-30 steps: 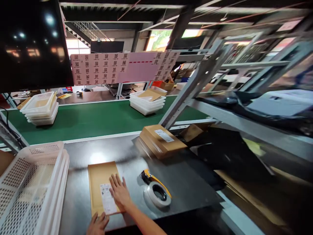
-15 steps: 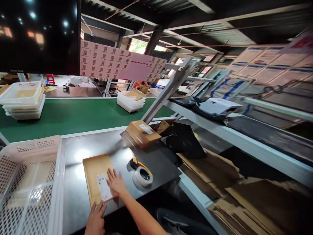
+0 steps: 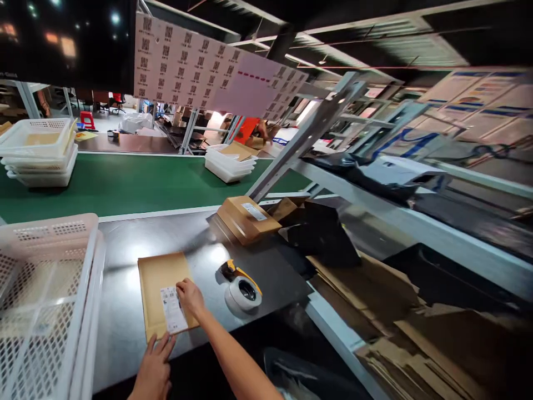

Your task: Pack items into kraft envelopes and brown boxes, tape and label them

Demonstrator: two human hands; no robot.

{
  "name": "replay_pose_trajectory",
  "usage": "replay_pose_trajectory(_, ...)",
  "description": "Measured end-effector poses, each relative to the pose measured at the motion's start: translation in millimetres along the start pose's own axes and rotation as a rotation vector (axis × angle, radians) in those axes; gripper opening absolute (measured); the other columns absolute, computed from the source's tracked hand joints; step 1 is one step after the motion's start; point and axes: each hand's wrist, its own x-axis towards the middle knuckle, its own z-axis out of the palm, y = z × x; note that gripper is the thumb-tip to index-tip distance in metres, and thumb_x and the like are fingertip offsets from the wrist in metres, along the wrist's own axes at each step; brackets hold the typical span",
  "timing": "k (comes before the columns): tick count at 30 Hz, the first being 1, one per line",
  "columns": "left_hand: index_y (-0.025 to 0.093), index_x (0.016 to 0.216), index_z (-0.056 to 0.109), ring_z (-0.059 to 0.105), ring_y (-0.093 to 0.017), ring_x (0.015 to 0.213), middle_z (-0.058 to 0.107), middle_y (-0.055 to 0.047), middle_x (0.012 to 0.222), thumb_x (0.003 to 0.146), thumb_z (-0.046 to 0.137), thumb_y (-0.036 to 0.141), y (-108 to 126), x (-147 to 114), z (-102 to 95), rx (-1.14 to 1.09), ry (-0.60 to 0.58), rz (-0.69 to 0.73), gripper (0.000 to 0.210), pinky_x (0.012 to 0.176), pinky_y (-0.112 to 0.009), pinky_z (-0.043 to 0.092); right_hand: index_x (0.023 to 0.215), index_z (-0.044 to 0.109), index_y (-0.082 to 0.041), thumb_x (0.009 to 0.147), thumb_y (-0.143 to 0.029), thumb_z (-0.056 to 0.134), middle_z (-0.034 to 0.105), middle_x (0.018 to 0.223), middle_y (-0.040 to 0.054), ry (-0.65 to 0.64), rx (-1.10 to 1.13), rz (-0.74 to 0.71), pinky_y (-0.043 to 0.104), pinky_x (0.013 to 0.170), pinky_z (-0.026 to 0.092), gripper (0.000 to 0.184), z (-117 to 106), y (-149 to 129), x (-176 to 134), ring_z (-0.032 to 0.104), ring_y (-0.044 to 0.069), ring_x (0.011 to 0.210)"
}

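A flat brown envelope (image 3: 160, 291) is lying on the grey table (image 3: 125, 250), near the front edge. The right hand (image 3: 190, 296) is pressing flat on its right side, beside the white label (image 3: 174, 317). The left hand (image 3: 155, 369) is touching the near edge with open fingers. The 2 hands are apart, not gripping. A tape dispenser (image 3: 242, 289) is sitting just to the right, and a white basket (image 3: 45, 289) is standing at the left.

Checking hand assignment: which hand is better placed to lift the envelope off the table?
Probably left. The left hand lies flat at the envelope's near corner by the table edge, free to slide under. The right hand presses on the label.
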Motion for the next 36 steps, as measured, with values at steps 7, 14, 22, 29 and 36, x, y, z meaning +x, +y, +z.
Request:
replay_pose_trajectory(7,0.021,0.098,0.075,0.069,-0.03,0.124,0.077,-0.013,0.128,0.098,0.057,0.026,-11.6,40.5,-10.9,0.0,0.692,-0.018,0.018,0.103,-0.05,0.057,0.117,0.074,-0.028,0.102,-0.024,0.054,0.071,0.11,0.0035,-0.126,0.038,-0.16,0.024,0.068,0.044,0.025,4.6,20.4,-0.6,0.065,0.016,0.084)
replay_pose_trajectory(14,0.02,0.092,0.07,0.066,-0.029,0.124,0.076,-0.011,0.126,0.1,0.055,0.02,-10.1,63.5,-16.9,0.268,0.828,-0.081,0.017,0.102,-0.048,0.049,0.114,0.074,-0.027,0.104,-0.022,0.051,0.069,0.108,0.0031,-0.212,0.1,-0.197,0.023,0.072,0.046,0.026,0.2,22.3,9.2,0.066,0.015,0.087)
replay_pose_trajectory(22,0.022,0.088,0.069,0.065,-0.028,0.122,0.076,-0.01,0.123,0.098,0.056,0.02,-2.8,62.2,-18.6,0.308,0.809,-0.112,0.016,0.102,-0.046,0.046,0.113,0.071,-0.022,0.099,-0.016,0.054,0.069,0.106,0.0044,-0.234,0.149,-0.221,0.025,0.074,0.048,0.023,-1.1,22.6,15.1,0.067,0.017,0.089)
replay_pose_trajectory(29,0.022,0.089,0.07,0.066,-0.028,0.122,0.078,-0.011,0.123,0.098,0.055,0.02,2.0,63.1,-19.0,0.372,0.766,-0.143,0.018,0.1,-0.045,0.045,0.108,0.074,-0.024,0.104,-0.023,0.052,0.07,0.106,0.0058,-0.19,0.172,-0.189,0.027,0.074,0.05,0.023,7.5,24.5,3.2,0.07,0.018,0.087)
replay_pose_trajectory(36,0.023,0.089,0.07,0.055,-0.028,0.144,0.062,-0.006,0.156,0.096,0.053,0.02,2.4,64.4,-18.6,0.437,0.692,-0.102,0.018,0.1,-0.046,0.043,0.109,0.065,-0.019,0.104,-0.021,0.046,0.067,0.11,0.0097,-0.198,0.129,-0.183,0.029,0.067,0.045,0.019,12.2,20.3,1.9,0.063,0.017,0.075)
